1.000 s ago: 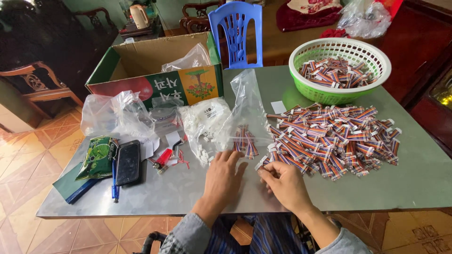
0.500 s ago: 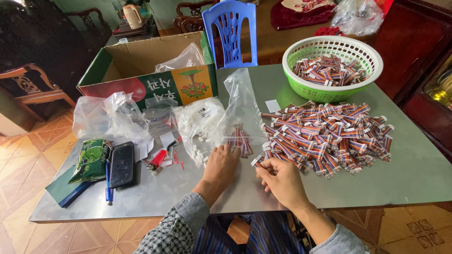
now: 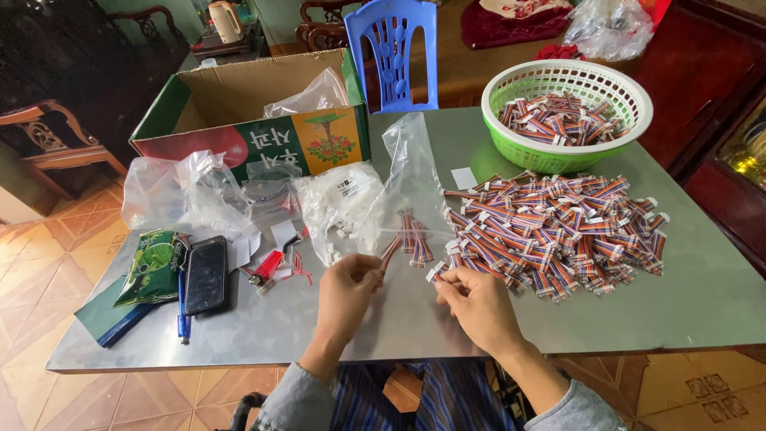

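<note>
Cable [image 3: 391, 250] goes into the bag [image 3: 408, 187]: my left fingers [image 3: 361, 271] pinch it, right fingers [image 3: 447, 279] pinch another; I should feed it straight, mouth held wide.

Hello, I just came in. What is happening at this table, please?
A person sits at a grey metal table. The left hand holds open a clear plastic bag with a few striped ribbon-cable pieces already inside. The right hand pinches one multicoloured cable piece beside the bag. A big pile of the same cables lies to the right, and more fill the green plastic basket.
</note>
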